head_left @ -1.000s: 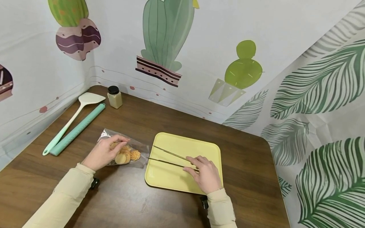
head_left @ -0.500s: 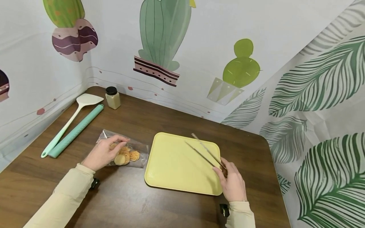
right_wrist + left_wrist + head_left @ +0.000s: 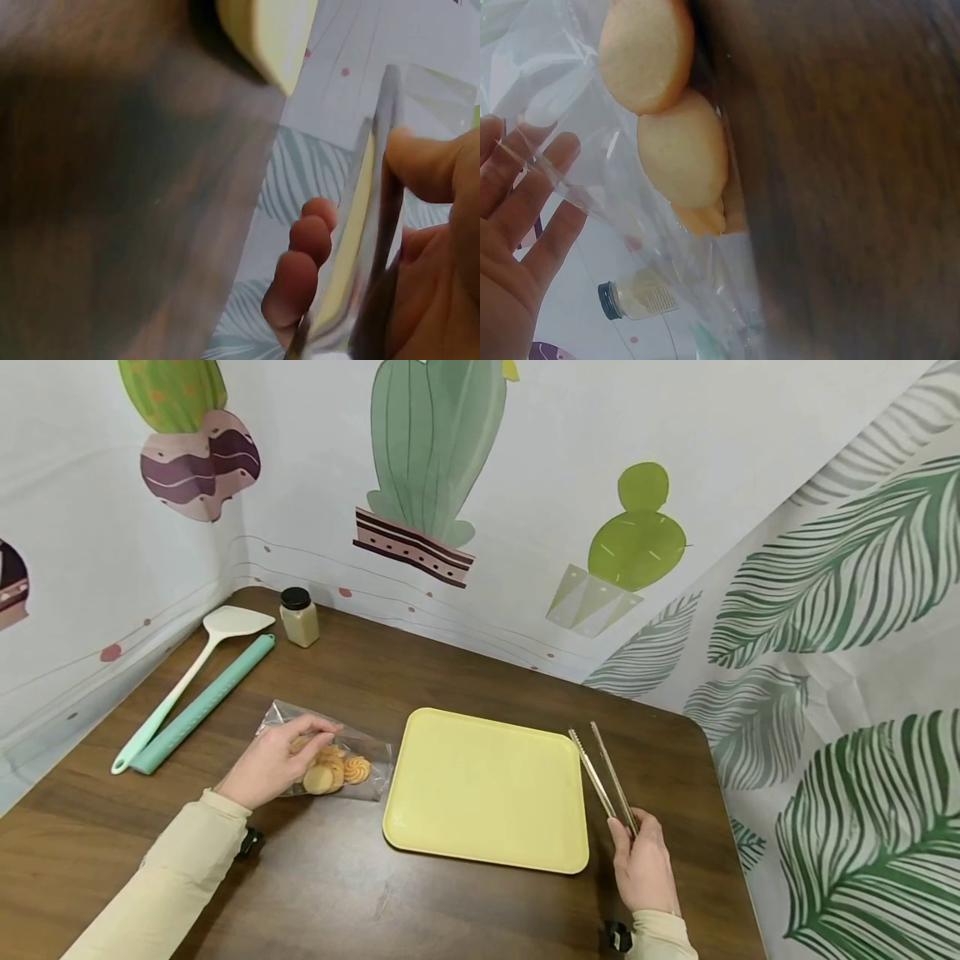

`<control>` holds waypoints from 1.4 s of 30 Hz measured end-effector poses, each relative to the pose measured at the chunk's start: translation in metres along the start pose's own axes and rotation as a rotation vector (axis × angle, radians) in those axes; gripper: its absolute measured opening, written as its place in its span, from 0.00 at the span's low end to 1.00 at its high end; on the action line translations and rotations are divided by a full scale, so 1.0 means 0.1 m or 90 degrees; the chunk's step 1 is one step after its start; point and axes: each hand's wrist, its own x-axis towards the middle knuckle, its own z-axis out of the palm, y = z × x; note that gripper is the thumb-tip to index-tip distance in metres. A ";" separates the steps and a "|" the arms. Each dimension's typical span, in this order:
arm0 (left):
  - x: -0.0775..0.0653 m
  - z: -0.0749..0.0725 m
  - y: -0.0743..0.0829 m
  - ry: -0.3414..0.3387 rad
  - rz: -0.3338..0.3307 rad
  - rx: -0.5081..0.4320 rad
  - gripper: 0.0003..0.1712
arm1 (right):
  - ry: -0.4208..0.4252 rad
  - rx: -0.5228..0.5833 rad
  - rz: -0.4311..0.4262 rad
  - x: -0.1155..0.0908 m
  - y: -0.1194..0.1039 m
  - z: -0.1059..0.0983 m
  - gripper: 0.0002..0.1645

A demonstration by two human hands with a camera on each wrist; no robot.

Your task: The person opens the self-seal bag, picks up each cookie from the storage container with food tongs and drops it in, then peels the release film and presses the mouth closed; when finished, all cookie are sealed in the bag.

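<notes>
My left hand (image 3: 277, 762) pinches the upper film of a clear plastic bag (image 3: 375, 783), which lies on the table left of a yellow tray (image 3: 483, 793). Several round cookies (image 3: 322, 775) are inside, one of them piped in a swirl. In the left wrist view, the film (image 3: 592, 176) stretches from my fingers to the cookies (image 3: 682, 150). My right hand (image 3: 647, 867) grips metal tongs (image 3: 596, 772) by their two arms, just right of the tray. The tong tips stand apart, pointing away from me, with nothing between them. Thumb and fingers lie on opposite sides of the tongs (image 3: 382, 142).
A pale spatula (image 3: 183, 677) and a teal, rod-shaped tool (image 3: 206, 704) lie side by side at the table's left. Behind them stands a small jar (image 3: 300, 620) with a black lid. A patterned cloth wall (image 3: 517, 560) borders the table's back.
My right hand has carried the tongs rightward, from over the tray to beyond its right edge, and their tips have turned away from the bag. The left hand stays on the bag.
</notes>
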 end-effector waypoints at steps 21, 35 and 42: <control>-0.02 0.01 -0.01 0.007 0.009 -0.005 0.07 | -0.030 -0.049 0.144 -0.11 0.16 0.10 0.26; -0.03 -0.04 0.00 0.009 0.012 0.007 0.07 | -0.035 -0.051 0.190 -0.11 0.16 0.16 0.25; -0.03 -0.06 0.00 0.024 0.020 0.015 0.08 | -0.068 -0.078 0.193 -0.09 0.17 0.14 0.26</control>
